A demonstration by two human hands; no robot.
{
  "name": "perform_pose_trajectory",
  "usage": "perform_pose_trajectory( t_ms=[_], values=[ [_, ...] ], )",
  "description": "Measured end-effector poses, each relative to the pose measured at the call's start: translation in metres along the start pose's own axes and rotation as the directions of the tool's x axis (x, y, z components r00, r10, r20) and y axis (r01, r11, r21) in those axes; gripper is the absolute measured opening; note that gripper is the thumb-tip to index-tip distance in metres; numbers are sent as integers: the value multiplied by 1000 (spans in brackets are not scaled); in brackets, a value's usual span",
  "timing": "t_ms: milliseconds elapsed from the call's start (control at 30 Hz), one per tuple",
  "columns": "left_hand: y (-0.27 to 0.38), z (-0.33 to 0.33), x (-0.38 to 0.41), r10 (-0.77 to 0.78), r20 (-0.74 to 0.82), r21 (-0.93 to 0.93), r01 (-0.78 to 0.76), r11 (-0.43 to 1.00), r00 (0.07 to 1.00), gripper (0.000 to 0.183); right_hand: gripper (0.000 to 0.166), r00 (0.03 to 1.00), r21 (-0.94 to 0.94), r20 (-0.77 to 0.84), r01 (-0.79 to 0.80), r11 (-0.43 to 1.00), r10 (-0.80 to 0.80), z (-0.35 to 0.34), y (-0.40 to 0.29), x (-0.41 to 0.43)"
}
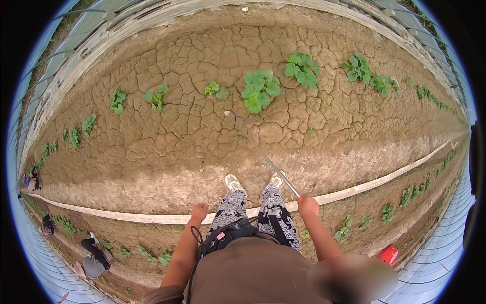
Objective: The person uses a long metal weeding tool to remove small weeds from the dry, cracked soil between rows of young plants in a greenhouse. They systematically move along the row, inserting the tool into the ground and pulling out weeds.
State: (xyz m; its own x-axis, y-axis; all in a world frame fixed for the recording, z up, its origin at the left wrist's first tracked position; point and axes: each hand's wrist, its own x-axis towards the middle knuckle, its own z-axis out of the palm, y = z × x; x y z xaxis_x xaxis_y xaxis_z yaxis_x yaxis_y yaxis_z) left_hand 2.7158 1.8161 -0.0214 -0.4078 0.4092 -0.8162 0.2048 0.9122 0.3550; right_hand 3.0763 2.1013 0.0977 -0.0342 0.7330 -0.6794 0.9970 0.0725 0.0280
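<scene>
My right hand (308,205) is closed around the near end of a long thin metal rod (271,164). The rod slants up and left over the cracked soil, and its pale far tip lies near a small leafy plant (216,90) and a larger broad-leaved plant (261,90). Whether the tip touches the ground I cannot tell. My left hand (199,211) hangs beside my left thigh with its fingers curled; nothing shows in it. Another leafy plant (302,69) grows farther right, and a smaller one (156,97) stands to the left.
A pale strip (159,218) runs along the ground behind my shoes. Plant rows stretch to both sides under a plastic-covered tunnel. At lower left one person (94,262) is low to the ground, with others beyond. A red object (388,254) lies at lower right.
</scene>
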Motion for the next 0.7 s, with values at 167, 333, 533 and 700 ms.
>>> perform_pose_trajectory(
  t_ms=[167, 333, 533, 700],
  values=[
    [54, 18, -8, -32, 43, 7, 32, 999, 999, 29, 18, 1000, 15, -6, -14, 1000, 14, 0, 44, 7],
    [58, 36, 7, 111, -53, 0, -111, 994, 992, 29, 19, 997, 45, 12, -73, 996, 73, -7, 95, -6],
    [81, 42, -2, -7, 48, 2, 7, 1000, 999, 30, 18, 987, 57, -32, -155, 986, 157, 1, 157, -17],
    [83, 56, -3, 105, -7, 106, -104, 989, 994, 30, 18, 979, 197, 9, -201, 960, 203, 1, 176, -31]
  ],
)
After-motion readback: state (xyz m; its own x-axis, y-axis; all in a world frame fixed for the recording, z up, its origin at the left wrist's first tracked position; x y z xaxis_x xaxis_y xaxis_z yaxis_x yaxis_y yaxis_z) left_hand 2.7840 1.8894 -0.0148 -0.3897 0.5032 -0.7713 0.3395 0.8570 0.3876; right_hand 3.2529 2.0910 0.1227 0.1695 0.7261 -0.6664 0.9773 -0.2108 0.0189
